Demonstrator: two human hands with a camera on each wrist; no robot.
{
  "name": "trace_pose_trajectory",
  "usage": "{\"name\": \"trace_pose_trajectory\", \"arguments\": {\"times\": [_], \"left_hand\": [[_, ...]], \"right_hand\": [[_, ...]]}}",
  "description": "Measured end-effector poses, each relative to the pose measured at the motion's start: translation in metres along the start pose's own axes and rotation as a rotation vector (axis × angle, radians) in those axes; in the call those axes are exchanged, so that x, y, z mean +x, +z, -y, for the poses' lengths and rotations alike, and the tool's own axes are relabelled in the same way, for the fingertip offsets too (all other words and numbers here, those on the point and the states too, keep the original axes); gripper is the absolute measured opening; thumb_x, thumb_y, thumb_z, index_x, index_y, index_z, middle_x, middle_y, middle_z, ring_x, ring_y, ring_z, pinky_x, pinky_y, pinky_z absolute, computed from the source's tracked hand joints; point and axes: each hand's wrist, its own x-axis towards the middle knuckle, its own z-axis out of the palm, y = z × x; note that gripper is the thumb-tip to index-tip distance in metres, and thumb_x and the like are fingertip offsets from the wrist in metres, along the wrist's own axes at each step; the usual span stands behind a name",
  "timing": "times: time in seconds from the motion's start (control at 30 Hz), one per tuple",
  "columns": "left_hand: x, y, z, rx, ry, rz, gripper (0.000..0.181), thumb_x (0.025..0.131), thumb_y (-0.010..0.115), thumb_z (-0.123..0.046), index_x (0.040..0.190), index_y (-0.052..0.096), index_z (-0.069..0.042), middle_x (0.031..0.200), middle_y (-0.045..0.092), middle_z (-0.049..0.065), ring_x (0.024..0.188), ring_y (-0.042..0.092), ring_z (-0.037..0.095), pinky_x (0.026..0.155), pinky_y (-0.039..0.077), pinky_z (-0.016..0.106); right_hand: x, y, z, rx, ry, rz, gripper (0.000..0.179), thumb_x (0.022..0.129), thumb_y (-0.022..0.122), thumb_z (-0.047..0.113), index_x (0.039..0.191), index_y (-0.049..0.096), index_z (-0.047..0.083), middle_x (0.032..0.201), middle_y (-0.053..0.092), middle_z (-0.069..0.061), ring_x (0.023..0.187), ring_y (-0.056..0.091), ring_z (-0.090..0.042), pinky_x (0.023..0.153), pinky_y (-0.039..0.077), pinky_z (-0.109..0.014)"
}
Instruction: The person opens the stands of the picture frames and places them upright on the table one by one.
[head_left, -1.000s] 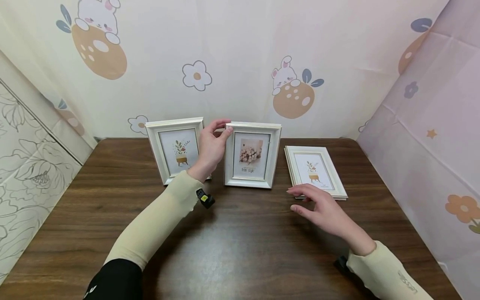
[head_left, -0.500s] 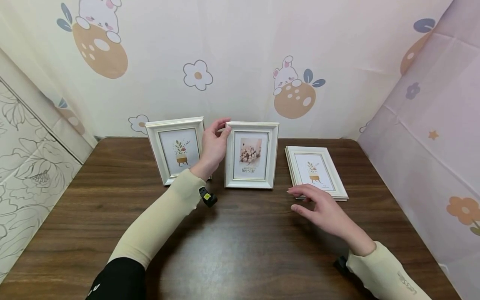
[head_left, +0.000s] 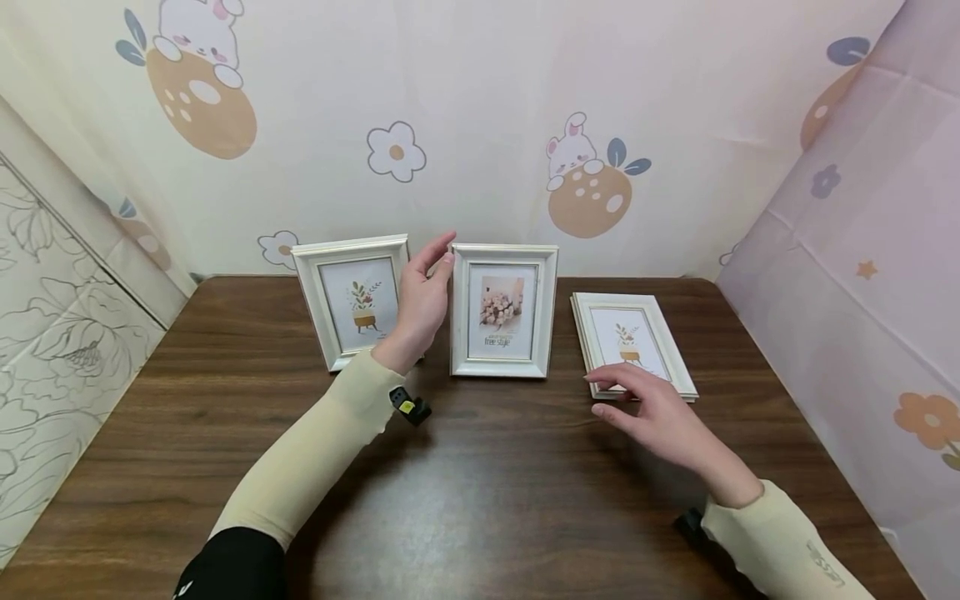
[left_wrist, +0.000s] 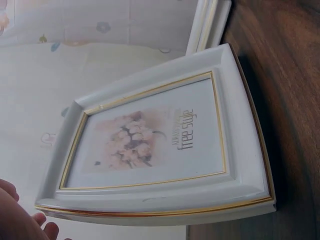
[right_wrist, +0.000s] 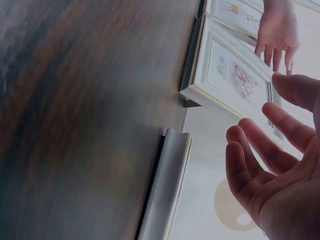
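Note:
A white picture frame [head_left: 501, 310] with a flower photo and "free style" lettering stands upright in the middle of the table. Its upper left edge is right by the fingertips of my left hand [head_left: 424, 304], which are extended and hold nothing. In the left wrist view, those fingers appear beside a corner of the same frame. A second white frame [head_left: 351, 292], with a potted-plant print, stands to the left, partly behind my left hand. My right hand [head_left: 660, 421] hovers, fingers loosely bent, over the near edge of a plant-print frame [head_left: 624, 329] lying flat on the right.
The dark wooden table [head_left: 480, 500] has its back edge against a printed curtain [head_left: 480, 100]. Another curtain [head_left: 855, 275] borders the right side. A layered edge shows beneath the flat frame. Small wrist cameras [head_left: 409, 406] sit by both cuffs.
The middle frame has turned slightly and is now still. My left hand has let go of its upper left edge and straightened its fingers. My right hand has shifted slightly right.

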Motion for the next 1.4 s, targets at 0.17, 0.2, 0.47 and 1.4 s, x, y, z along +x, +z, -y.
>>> {"name": "trace_pose_trajectory", "arguments": {"times": [0.17,0.2,0.47,1.4], "left_hand": [[-0.004,-0.005,-0.004,-0.03,0.033,0.014,0.034,0.104,0.052,-0.014,0.138,0.06,-0.016,0.14,0.056,-0.002,0.13,0.047,0.012,0.107,0.038,0.033],[-0.005,-0.006,-0.004,-0.035,0.039,0.015,0.034,0.104,0.053,-0.014,0.137,0.06,-0.015,0.139,0.057,-0.001,0.129,0.049,0.012,0.107,0.038,0.034],[-0.018,-0.021,-0.01,-0.152,-0.009,0.105,0.032,0.105,0.052,-0.014,0.135,0.059,-0.008,0.127,0.065,0.007,0.114,0.06,0.026,0.097,0.045,0.054],[-0.067,-0.071,0.024,0.057,-0.242,0.62,0.034,0.104,0.054,-0.015,0.134,0.057,0.0,0.114,0.069,0.012,0.106,0.062,0.037,0.093,0.045,0.059]], "right_hand": [[0.002,-0.006,-0.001,-0.005,-0.007,-0.01,0.036,0.087,0.078,0.012,0.121,0.066,0.015,0.121,0.065,0.0,0.099,0.063,-0.019,0.074,0.054,-0.029],[0.003,-0.008,-0.001,-0.006,-0.009,-0.016,0.036,0.087,0.078,0.011,0.121,0.066,0.014,0.12,0.065,0.0,0.099,0.063,-0.019,0.074,0.055,-0.03],[0.007,-0.021,-0.005,-0.009,0.009,-0.059,0.034,0.086,0.078,0.008,0.118,0.068,0.008,0.117,0.067,-0.003,0.098,0.063,-0.02,0.075,0.055,-0.032],[0.029,-0.059,-0.042,-0.072,0.292,-0.111,0.033,0.097,0.068,0.024,0.125,0.064,0.008,0.11,0.068,-0.015,0.09,0.062,-0.028,0.071,0.047,-0.024]]}}
